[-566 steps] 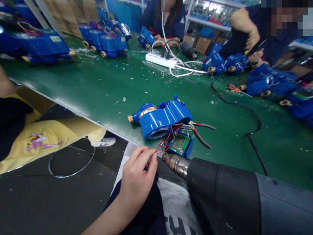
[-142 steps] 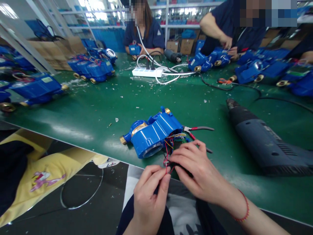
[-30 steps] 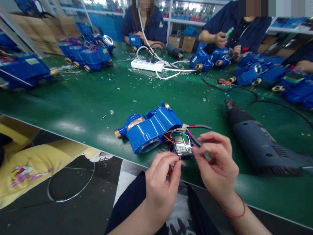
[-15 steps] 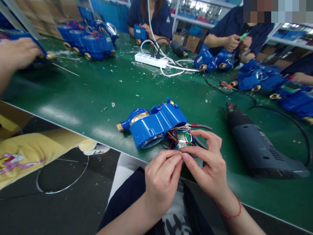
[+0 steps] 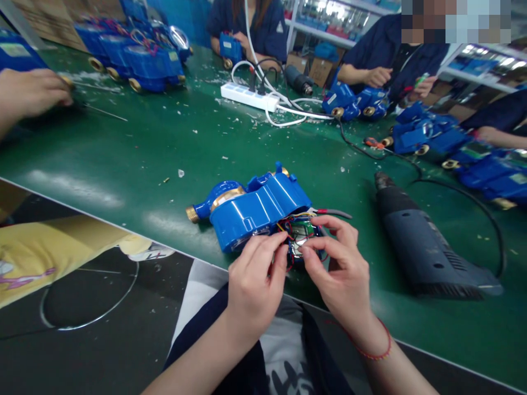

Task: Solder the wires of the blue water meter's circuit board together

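Both hands at the small board beside the blue meter

The blue meter with a glossy plastic housing and brass ends (image 5: pixel 259 211) lies on the green bench (image 5: pixel 123 159), near its front edge and just beyond the hands. Its long axis slants away from that edge, the left end nearer to it and the right end farther in. The small green circuit board with a pale display (image 5: pixel 300 230) sits by the meter's right end, between the hands, with thin red, yellow and black wires around it.

The left hand (image 5: pixel 257 280) is nearer to the housing and partly hides its near side; its thumb and forefinger are almost together at the board's left side. The right hand (image 5: pixel 343 269) curls round the board's right side, thumb and forefinger close to each other over the near part, another finger reaching toward the far side. Whether either hand grips a wire or merely touches the board, I cannot tell.

A tool's grey-and-red handle (image 5: pixel 337 213) pokes out past the board. Farther right lies a dark heat gun (image 5: pixel 428 241), nozzle toward the bench's far edge; beyond the meter is a white power strip (image 5: pixel 248 97)
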### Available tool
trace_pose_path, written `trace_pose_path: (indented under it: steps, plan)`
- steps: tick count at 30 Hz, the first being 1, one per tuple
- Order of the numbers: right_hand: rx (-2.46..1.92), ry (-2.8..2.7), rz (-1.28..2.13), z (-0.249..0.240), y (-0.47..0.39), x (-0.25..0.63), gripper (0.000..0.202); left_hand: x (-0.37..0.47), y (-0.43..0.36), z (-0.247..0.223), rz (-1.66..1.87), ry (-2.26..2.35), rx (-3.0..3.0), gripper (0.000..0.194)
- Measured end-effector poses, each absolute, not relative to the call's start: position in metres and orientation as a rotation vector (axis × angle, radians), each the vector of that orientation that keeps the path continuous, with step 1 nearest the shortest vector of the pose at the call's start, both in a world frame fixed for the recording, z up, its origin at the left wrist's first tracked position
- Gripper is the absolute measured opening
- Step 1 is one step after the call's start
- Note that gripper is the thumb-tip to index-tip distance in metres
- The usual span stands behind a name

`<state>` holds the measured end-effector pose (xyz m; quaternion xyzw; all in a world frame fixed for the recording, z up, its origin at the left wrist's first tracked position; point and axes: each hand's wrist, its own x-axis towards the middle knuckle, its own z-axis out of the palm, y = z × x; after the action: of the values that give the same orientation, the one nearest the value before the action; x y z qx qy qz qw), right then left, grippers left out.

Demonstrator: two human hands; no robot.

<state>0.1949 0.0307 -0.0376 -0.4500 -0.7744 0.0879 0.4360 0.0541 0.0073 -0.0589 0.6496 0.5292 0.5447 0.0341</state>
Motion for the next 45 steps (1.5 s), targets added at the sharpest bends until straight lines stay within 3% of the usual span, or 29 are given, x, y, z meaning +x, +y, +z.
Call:
trace_pose_path:
  steps: [8,25,45]
  plan:
    - [-1.11,-1.94,0.226,-0.04,0.033,0.194,0.006,0.058,0.016,-0.061,1.659,1.666,2.066,0.008]
    - [-1.14,-1.921,0.0,-0.037,0.03,0.187,0.005,0.051,0.013,-0.061,1.67,1.563,2.114,0.011]
    - [-1.043,-1.943,0.055,-0.037,0.027,0.199,0.007,0.05,0.011,-0.055,1.642,1.571,2.061,0.008]
